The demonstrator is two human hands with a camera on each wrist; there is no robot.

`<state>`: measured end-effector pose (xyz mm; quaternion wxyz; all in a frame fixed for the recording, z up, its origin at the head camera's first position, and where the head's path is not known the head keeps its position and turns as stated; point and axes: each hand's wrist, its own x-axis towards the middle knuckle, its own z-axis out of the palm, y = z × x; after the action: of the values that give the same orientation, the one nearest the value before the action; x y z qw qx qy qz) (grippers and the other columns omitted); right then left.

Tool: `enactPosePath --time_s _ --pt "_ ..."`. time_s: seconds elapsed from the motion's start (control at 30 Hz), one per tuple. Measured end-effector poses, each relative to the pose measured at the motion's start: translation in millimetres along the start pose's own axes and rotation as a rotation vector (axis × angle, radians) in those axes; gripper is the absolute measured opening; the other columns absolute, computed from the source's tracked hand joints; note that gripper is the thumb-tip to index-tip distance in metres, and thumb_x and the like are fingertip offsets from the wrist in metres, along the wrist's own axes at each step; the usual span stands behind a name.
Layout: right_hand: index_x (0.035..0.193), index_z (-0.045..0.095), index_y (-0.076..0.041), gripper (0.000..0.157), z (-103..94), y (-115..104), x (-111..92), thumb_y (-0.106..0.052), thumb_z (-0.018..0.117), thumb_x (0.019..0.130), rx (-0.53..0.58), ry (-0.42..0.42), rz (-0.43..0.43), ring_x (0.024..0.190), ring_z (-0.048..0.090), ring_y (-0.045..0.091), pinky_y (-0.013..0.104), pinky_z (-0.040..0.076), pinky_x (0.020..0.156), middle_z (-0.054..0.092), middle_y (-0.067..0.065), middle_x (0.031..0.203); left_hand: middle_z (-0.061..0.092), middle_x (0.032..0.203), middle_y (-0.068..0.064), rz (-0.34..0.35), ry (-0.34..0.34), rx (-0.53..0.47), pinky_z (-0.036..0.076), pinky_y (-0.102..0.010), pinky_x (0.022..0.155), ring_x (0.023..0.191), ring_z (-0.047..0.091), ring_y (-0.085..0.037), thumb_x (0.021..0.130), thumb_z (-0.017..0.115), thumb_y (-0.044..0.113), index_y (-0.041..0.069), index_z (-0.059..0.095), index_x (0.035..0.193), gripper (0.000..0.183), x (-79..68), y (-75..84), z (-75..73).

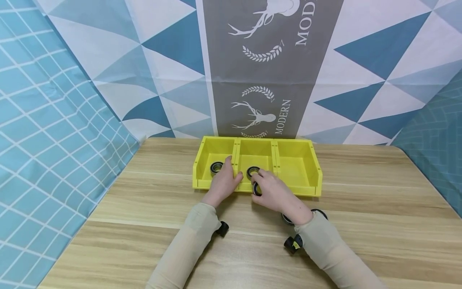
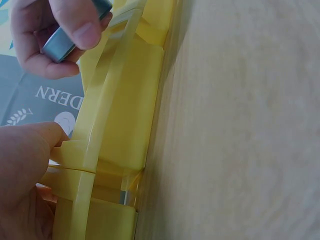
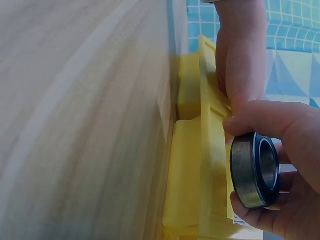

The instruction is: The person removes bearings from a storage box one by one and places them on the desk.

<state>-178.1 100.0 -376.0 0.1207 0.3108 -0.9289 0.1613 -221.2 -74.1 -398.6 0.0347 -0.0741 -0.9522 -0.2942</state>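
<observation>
A yellow bin (image 1: pixel 296 190) with three compartments stands on the table. My left hand (image 1: pixel 224 180) grips the bin at the divider between the left and middle compartments, thumb on the middle side. Between the thumb and fingers of my right hand (image 1: pixel 272 190) is a ball bearing (image 3: pixel 245 170), a steel ring with black seals, held tilted over the front of the middle compartment. Another bearing (image 1: pixel 252 172) lies in that compartment, just behind the held one. In the left compartment sits a further bearing (image 1: pixel 216 167), beside my left fingers. The right compartment shows only its yellow floor.
A larger dark-rimmed ring (image 1: pixel 287 219) lies on the wooden table (image 1: pixel 364 200), partly hidden under my right wrist. Patterned sheeting (image 1: pixel 173 80) hangs right behind the bin. Blue checked sheeting (image 1: pixel 47 132) borders the table's left side.
</observation>
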Motion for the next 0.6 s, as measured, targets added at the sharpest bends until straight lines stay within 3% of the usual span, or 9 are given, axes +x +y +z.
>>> enactPosePath --time_s 0.17,0.6 --pt "0.089 0.058 -0.01 0.027 -0.2 0.1 -2.8 -0.022 0.068 0.067 0.004 -0.054 0.031 0.07 0.046 0.014 0.026 0.04 0.06 0.049 0.0 0.081 0.045 0.134 -0.019 0.001 0.001 0.001 0.049 -0.039 0.069 0.07 0.056 -0.023 0.089 0.05 0.032 0.0 0.02 0.141 0.068 0.0 0.3 0.0" --pt "0.088 0.058 -0.01 0.025 -1.6 1.2 -8.5 -0.02 0.068 0.068 0.033 -0.076 0.054 0.07 0.047 0.014 0.026 0.041 0.061 0.052 0.0 0.084 0.046 0.133 -0.02 0.002 0.008 0.003 0.049 -0.037 0.064 0.065 0.054 -0.021 0.088 0.051 0.031 -0.001 0.021 0.14 0.067 -0.4 1.2 0.0"
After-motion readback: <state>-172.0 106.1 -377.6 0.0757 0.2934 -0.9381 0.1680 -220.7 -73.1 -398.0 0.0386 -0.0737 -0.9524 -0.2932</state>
